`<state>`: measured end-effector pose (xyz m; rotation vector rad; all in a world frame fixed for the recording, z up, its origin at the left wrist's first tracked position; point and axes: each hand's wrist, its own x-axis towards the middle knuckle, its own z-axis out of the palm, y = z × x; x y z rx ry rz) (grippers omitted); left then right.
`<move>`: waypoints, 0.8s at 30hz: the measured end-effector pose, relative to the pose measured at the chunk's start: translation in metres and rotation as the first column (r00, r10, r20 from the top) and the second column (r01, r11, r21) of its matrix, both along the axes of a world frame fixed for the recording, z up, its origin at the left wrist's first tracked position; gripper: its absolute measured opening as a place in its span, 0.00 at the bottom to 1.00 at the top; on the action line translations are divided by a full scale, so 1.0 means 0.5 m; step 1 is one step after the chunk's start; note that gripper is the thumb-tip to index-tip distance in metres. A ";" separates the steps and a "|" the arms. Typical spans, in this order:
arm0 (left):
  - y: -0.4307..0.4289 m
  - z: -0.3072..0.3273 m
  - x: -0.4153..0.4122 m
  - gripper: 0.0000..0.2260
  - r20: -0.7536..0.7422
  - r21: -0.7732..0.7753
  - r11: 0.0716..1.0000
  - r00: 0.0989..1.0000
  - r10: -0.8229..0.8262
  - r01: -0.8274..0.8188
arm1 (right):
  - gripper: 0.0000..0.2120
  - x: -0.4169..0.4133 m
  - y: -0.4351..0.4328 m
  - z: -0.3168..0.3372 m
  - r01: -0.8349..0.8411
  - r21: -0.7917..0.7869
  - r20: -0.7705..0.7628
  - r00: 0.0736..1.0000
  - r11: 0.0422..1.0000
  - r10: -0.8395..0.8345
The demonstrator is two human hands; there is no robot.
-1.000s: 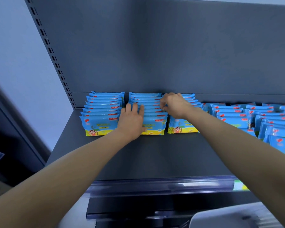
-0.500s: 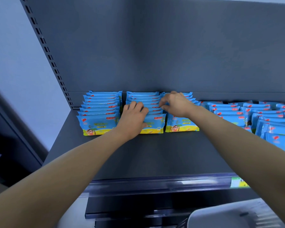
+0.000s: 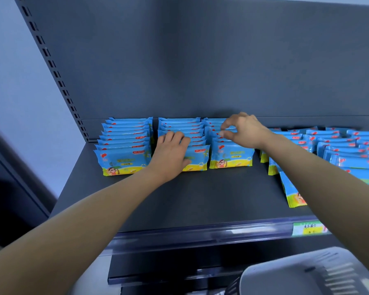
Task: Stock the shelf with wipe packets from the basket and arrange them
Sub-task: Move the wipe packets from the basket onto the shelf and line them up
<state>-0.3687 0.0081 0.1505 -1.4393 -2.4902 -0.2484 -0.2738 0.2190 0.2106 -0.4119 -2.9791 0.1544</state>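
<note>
— While we lean toward the shelf [image 3: 200,199], our left hand [image 3: 170,155] lies on the near end of the middle row [image 3: 183,127] of wipe packets. Its fingers are nearly straight across the packet tops, and the palm covers part of the front packet's face.
— And our right hand [image 3: 244,130]?
— We have it farther back, over the third row [image 3: 230,155], just right of the middle one. Thumb and forefinger curl toward each other above the packet tops; we cannot tell whether they pinch one.
— So the packets sit under both our hands?
— Yes. We see three rows standing upright, faces toward us, running back to the rear panel [image 3: 200,71]. The left row [image 3: 124,143] is just left of our left hand.
— What do we see to the right?
— The loose packets [image 3: 339,145] lean in uneven rows under and beyond our right forearm, reaching nearer the shelf's edge. The grey basket [image 3: 296,273] shows at the near right, below the front strip [image 3: 200,233], which carries a green-and-yellow price label [image 3: 307,228].
</note>
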 end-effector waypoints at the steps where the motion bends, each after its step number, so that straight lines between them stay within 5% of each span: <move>1: 0.005 0.002 0.003 0.24 0.000 0.010 1.000 1.000 -0.007 0.007 | 0.19 0.009 0.006 -0.001 0.014 -0.004 0.028 1.000 1.000 -0.013; 5: 0.029 0.008 0.017 0.24 -0.003 0.033 0.999 0.999 -0.032 0.032 | 0.31 0.038 0.016 -0.024 0.036 0.081 0.171 0.984 0.996 -0.050; 9: 0.045 0.011 0.025 0.24 0.010 0.037 0.999 1.000 -0.030 0.030 | 0.31 0.047 0.020 -0.052 0.061 0.147 0.155 0.984 0.987 -0.084; 24: 0.161 0.021 0.047 0.30 0.047 -0.061 0.996 0.997 -0.056 0.059 | 0.40 0.039 0.068 -0.028 0.284 -0.082 0.213 0.941 0.955 -0.262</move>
